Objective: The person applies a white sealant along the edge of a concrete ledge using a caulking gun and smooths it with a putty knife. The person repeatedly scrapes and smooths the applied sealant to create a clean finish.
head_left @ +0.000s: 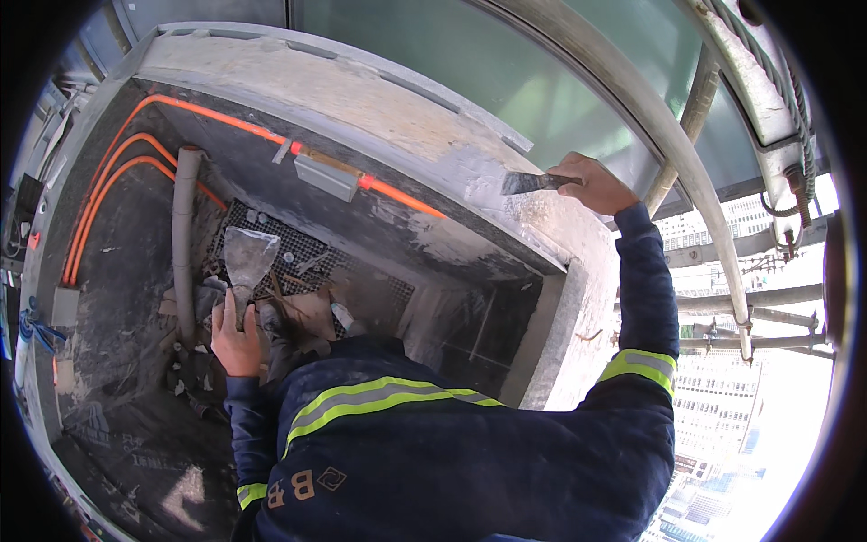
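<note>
My right hand [594,184] grips a narrow putty knife [526,182] by its handle. The blade touches, or is very close to, the top of the concrete ledge [316,81], beside a smear of wet grey filler [471,172]. Lower and to the left, my left hand [237,336] is closed round the handle of a wide putty knife [250,256]. Its broad blade points away from me and carries a greyish coating. That knife is held over the dark recess, above a black dimpled mat [298,244].
Orange conduit [217,122] runs along the recess wall past a grey box [325,178]. A grey pipe [186,235] stands at the left. Scaffold tubes [668,135] and a steel post [759,99] with cable rise at the right, with buildings far below. Green glass panels [406,45] back the ledge.
</note>
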A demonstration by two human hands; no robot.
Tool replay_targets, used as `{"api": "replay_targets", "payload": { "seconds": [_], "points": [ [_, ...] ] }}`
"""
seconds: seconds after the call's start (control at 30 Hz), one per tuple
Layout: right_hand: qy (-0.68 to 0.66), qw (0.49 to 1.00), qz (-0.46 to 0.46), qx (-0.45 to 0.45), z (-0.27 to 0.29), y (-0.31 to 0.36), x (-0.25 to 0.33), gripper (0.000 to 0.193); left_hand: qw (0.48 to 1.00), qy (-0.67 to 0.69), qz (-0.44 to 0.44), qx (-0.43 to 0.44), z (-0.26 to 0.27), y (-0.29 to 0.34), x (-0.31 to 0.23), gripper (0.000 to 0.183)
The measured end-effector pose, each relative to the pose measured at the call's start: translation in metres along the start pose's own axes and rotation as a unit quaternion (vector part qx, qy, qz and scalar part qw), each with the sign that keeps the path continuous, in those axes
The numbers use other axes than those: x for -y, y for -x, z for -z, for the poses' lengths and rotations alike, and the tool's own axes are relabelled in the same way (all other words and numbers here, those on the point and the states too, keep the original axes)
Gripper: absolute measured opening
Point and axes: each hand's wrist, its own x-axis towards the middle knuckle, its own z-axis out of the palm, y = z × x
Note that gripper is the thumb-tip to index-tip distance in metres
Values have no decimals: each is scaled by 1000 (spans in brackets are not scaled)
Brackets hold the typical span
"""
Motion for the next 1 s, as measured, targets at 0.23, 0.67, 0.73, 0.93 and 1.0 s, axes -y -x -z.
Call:
{"api": "replay_targets", "payload": {
  "seconds": [0.23, 0.67, 0.73, 0.93, 1.0],
  "points": [
    [4, 998, 50, -47, -46, -33, 24, 41, 1000, 16, 9, 6, -2, 3, -4, 47],
    [7, 999, 41, -16, -31, -25, -29, 42, 1000, 7, 9, -3, 2, 2, 1, 47],
    [-7, 1000, 18, -15, -25, -18, -31, 41, 1000, 10, 9, -5, 2, 2, 2, 47],
    [-21, 996, 52, -64, -36, -21, 1, 36, 1000, 6, 3, 9, 2, 4, 6, 48],
    [3, 997, 26, -71, -29, -16, 14, 34, 1000, 7, 3, 12, 2, 0, 2, 48]
  ]
}}
